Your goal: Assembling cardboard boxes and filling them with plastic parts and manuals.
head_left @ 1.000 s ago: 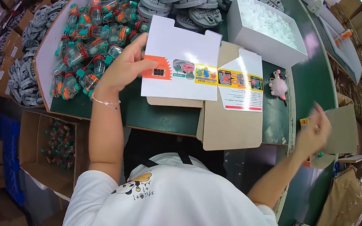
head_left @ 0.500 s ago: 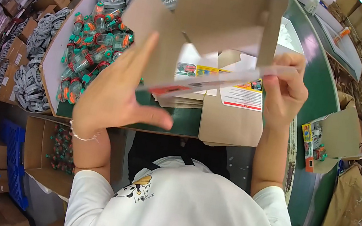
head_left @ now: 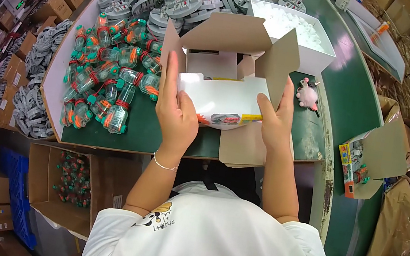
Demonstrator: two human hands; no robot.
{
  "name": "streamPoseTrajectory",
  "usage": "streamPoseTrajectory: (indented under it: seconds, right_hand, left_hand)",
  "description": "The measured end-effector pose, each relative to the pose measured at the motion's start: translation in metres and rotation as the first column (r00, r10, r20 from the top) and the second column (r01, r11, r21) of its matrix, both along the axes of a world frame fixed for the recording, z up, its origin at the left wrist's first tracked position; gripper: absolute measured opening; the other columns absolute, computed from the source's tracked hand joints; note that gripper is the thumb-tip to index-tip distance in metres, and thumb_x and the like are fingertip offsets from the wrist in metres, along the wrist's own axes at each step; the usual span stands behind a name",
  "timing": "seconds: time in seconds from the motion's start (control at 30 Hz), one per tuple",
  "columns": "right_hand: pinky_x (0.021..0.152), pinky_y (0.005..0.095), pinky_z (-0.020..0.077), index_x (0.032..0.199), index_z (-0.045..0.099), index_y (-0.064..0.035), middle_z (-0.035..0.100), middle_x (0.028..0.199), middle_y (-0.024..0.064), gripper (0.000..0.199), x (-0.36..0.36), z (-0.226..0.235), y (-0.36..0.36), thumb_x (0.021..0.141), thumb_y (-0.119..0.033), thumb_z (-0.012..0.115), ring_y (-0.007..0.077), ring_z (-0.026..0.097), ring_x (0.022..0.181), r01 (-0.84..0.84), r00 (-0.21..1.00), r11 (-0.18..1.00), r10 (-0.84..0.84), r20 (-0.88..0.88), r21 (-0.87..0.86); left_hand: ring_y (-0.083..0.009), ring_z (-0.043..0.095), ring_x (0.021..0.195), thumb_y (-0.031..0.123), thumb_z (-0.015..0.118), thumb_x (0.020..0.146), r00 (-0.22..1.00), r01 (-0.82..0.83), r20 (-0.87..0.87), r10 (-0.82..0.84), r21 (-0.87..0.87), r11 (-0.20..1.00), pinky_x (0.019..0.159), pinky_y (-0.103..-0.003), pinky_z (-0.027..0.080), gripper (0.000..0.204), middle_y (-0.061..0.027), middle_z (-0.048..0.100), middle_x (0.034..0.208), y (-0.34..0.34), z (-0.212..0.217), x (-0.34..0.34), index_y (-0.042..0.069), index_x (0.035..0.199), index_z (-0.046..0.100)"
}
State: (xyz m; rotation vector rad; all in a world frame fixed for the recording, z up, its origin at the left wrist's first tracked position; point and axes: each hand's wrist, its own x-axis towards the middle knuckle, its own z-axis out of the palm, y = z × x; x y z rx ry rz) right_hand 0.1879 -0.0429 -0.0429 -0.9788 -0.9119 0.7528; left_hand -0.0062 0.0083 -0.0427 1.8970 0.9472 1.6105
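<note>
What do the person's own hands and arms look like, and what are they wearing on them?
The left hand and right hand are gloveless, and the forearms are uncovered. A thin, pale bracelet circles the left wrist; none shows on the right. The short sleeves are plain white.

On your left, heap of clear bottles with green caps, orange bits inside. Behind it, grey discs piled up. White box ahead right of you, full of small white pieces. Pink plush toy nearer you, on green table. Farther right, open printed carton with parts inside. Down left, cardboard box of green-and-orange items; blue pallet near it.
</note>
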Motion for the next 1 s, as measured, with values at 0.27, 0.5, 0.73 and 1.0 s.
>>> streamPoseTrajectory:
  seconds: [0.27, 0.5, 0.73, 1.0]
  right_hand:
    - [0.12, 0.0363, 0.0242, 0.157, 0.023, -0.0003, 0.037, 0.155, 0.0187, 0.08, 0.007, 0.016, 0.002, 0.08, 0.011, 0.041, 0.0281, 0.033, 0.146, 0.159, 0.793, 0.987, -0.15, 0.59, 0.037]
    - [0.12, 0.0379, 0.023, 0.156, 0.032, -0.0069, 0.033, 0.16, 0.0158, 0.074, 0.03, 0.009, 0.01, 0.085, 0.007, 0.046, 0.0299, 0.028, 0.15, -0.031, 0.667, 0.997, 0.069, 0.742, -0.064]
    - [0.113, 0.0388, 0.0356, 0.141, 0.055, -0.0109, 0.035, 0.157, 0.0175, 0.057, 0.074, 0.043, 0.062, 0.086, -0.012, 0.071, 0.0282, 0.041, 0.14, -0.247, 0.828, 0.929, 0.351, 0.438, -0.277]
    - [0.098, 0.0388, 0.0444, 0.109, 0.069, -0.0088, 0.05, 0.145, 0.0109, 0.038, 0.084, 0.08, 0.087, 0.077, -0.023, 0.084, 0.0235, 0.051, 0.125, -0.383, 0.381, 0.832, 0.538, 0.752, -0.401]
  left_hand:
    - [-0.0376, 0.044, 0.14, 0.003, 0.054, 0.094, 0.852, 0.174, -0.524, -0.003, 0.277, 0.945, 0.113, -0.04, 0.034, 0.07, -0.0221, 0.033, 0.16, 0.006, 0.011, -0.014, 0.001, 0.158, 0.025]
    - [-0.0386, 0.036, 0.145, 0.017, 0.063, 0.091, 0.799, 0.223, -0.575, -0.175, 0.014, 0.975, 0.115, -0.047, 0.028, 0.077, -0.0203, 0.035, 0.158, 0.026, 0.012, -0.028, 0.001, 0.157, 0.026]
    - [-0.0341, 0.03, 0.148, 0.024, 0.074, 0.083, 0.795, 0.389, -0.463, -0.393, -0.108, 0.915, 0.114, -0.044, 0.031, 0.089, -0.0157, 0.038, 0.157, 0.081, 0.039, -0.037, 0.009, 0.158, 0.029]
    - [-0.0327, 0.035, 0.144, 0.028, 0.089, 0.062, 0.637, 0.623, -0.52, -0.569, -0.088, 0.777, 0.112, -0.045, 0.035, 0.082, -0.0118, 0.037, 0.158, 0.124, 0.056, -0.037, 0.011, 0.134, 0.054]
